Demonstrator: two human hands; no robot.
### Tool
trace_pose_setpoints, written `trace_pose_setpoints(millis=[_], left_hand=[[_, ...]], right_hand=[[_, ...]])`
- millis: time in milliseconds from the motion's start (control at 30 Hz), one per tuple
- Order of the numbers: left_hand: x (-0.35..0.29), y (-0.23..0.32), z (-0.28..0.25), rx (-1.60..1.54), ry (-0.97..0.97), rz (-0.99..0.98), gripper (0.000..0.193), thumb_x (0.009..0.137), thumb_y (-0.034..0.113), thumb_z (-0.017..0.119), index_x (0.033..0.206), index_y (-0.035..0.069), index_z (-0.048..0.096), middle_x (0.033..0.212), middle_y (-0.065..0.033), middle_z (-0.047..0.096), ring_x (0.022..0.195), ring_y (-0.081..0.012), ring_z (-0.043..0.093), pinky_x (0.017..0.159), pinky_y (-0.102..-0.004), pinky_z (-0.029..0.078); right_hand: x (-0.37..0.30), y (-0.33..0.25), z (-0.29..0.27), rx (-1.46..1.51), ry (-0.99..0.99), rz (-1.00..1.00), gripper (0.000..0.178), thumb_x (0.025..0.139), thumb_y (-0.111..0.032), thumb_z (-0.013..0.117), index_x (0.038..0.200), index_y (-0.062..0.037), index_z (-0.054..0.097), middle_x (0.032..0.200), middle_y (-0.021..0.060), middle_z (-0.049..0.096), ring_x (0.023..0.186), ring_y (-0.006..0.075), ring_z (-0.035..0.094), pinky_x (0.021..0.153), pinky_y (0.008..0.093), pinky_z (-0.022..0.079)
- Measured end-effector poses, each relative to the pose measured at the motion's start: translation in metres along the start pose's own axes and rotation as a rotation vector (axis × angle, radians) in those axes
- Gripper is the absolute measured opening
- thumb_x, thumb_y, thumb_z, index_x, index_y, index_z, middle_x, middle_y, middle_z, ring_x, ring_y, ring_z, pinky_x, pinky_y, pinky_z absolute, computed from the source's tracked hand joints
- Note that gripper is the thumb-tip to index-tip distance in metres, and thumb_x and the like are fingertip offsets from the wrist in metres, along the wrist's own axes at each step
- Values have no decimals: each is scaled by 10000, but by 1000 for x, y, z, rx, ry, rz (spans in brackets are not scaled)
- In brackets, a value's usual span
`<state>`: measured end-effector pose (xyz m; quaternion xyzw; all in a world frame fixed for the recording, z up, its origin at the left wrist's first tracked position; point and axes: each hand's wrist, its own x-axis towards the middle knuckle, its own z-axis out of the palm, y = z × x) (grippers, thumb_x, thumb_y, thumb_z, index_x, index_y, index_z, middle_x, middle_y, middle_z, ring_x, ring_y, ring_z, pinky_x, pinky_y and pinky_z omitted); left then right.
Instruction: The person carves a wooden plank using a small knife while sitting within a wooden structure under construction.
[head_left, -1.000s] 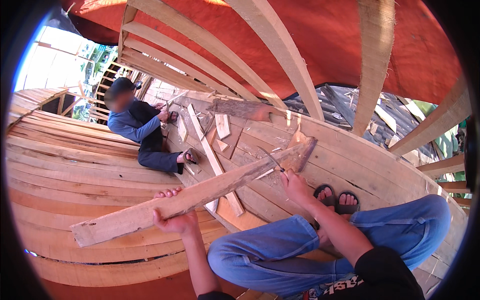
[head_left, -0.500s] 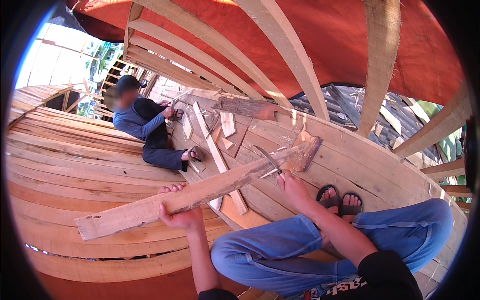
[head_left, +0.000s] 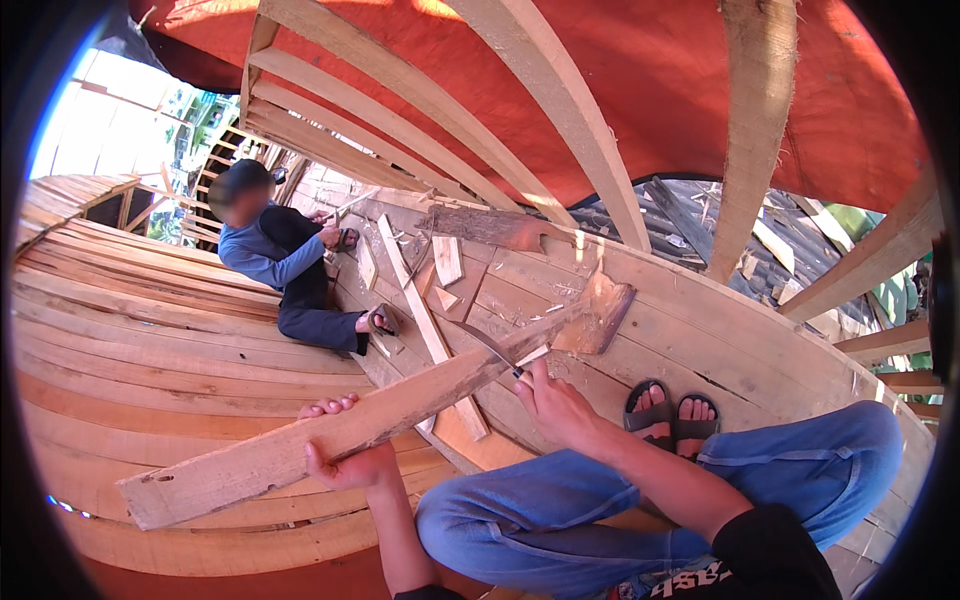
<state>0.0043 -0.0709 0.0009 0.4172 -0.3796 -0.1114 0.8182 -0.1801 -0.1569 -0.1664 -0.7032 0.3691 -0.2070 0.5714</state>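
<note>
A long rough plank lies slantwise before me, its far right end on a wooden block. My left hand is closed around the plank's middle, thumb on the near side and fingers over the far edge. In my right hand is a knife with a dark, curved blade, gripped by its handle. The blade crosses the plank near its far part; I cannot tell how deep its edge sits. A pale sliver of wood stands out beside the knife.
Another person sits at the far left, holding a thin piece of wood. Loose boards, offcuts and shavings lie on the plank floor. Curved wooden ribs rise on the right, before a red tarp. My sandalled feet are near the block.
The plank has shifted left and toward me with my left hand. My right hand and the knife have moved left along it. The other person stays seated.
</note>
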Motion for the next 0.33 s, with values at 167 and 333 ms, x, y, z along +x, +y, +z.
trace_pose_setpoints(millis=[167, 333], left_hand=[[2, 0, 4, -22, -44, -16, 385, 820, 416, 496, 986, 70, 481, 863, -96, 520, 842, -231, 520, 852, -411, 424], [1, 3, 4, -32, -146, -29, 380, 829, 417, 500, 996, 77, 484, 883, -98, 526, 862, -242, 518, 873, -436, 411]], right_hand=[[12, 59, 2, -69, 138, 86, 319, 980, -269, 458, 1081, 29, 408, 795, 298, 622, 754, 482, 621, 659, 553, 479], [2, 5, 10, -45, 126, -60, 335, 962, -281, 503, 1141, -6, 440, 976, 301, 624, 826, 486, 622, 723, 530, 507]])
